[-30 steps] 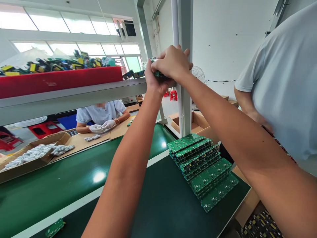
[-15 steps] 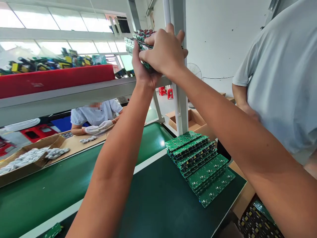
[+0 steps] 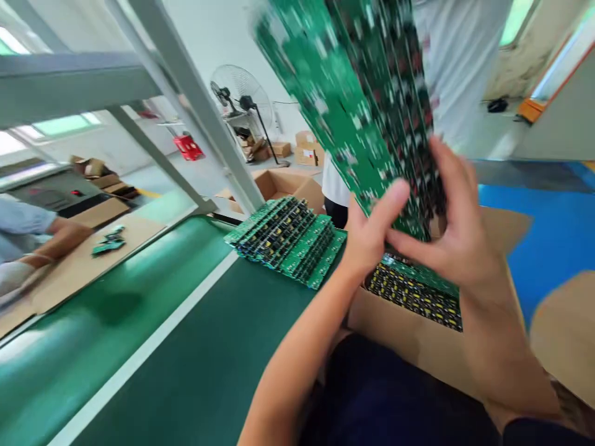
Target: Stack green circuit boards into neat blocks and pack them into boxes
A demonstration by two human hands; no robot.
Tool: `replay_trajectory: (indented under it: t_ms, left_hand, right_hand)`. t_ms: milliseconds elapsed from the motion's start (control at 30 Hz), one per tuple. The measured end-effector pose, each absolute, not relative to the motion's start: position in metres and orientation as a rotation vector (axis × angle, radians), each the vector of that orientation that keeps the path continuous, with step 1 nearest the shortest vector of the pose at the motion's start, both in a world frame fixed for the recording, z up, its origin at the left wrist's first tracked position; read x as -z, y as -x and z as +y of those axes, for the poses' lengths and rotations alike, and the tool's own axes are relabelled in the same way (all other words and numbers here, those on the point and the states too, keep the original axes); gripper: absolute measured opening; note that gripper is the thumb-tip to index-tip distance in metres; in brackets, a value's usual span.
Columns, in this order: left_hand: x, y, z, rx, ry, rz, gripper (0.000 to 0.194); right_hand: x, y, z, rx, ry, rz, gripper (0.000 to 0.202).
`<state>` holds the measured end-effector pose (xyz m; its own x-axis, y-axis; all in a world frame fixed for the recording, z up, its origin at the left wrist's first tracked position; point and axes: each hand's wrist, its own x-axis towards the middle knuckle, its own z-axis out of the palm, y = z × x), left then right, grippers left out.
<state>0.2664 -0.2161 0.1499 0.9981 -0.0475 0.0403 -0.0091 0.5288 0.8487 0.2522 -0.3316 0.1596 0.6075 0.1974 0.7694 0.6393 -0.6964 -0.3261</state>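
Note:
A tall stack of green circuit boards (image 3: 344, 105) is held up between both hands, blurred by motion. My left hand (image 3: 372, 232) grips its lower left edge, the thumb across the boards. On the right, my right hand (image 3: 453, 223) clasps the lower right side of the same stack, fingers wrapped round it. Below them, a cardboard box (image 3: 409, 337) holds more boards (image 3: 413, 294) with yellow and black parts. Another pile of green boards (image 3: 288, 241) lies tilted in layers on the dark green table (image 3: 209, 347), left of my hands.
A green conveyor belt (image 3: 116, 297) runs along the left, with a metal post (image 3: 199, 111) behind the pile. Across it, a person's arm (image 3: 60, 238) rests near small boards (image 3: 109, 241) on cardboard. Another person in a light shirt (image 3: 465, 74) stands behind the held stack.
The view has swung right and down. Both hands, previously raised by the upper shelf with boards, now hold a stack over the box. The box's contents show more fully.

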Motion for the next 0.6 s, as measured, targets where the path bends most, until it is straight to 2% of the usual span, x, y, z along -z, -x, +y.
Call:
replay_trajectory:
  t_ms: [100, 167, 233, 367, 600]
  left_hand:
    - [-0.075, -0.25, -0.27, 0.124, -0.706, -0.109, 0.04]
    - [-0.033, -0.247, -0.291, 0.294, -0.582, 0.043, 0.028]
    - [0.001, -0.249, -0.302, 0.386, -0.559, 0.101, 0.024]
    - [0.043, -0.26, -0.306, 0.437, -0.526, 0.181, 0.022]
    - [0.074, -0.282, -0.297, 0.472, -0.49, 0.283, 0.032]
  right_hand:
    - [-0.075, -0.222, -0.377, 0.893, 2.33, -0.36, 0.091]
    - [-0.028, -0.209, -0.387, 0.904, 2.411, -0.148, 0.087]
    - [0.005, -0.203, -0.386, 0.942, 2.502, 0.032, 0.079]
    - [0.037, -0.205, -0.375, 0.875, 2.661, 0.196, 0.063]
    - [0.062, -0.214, -0.368, 0.854, 2.613, 0.136, 0.064]
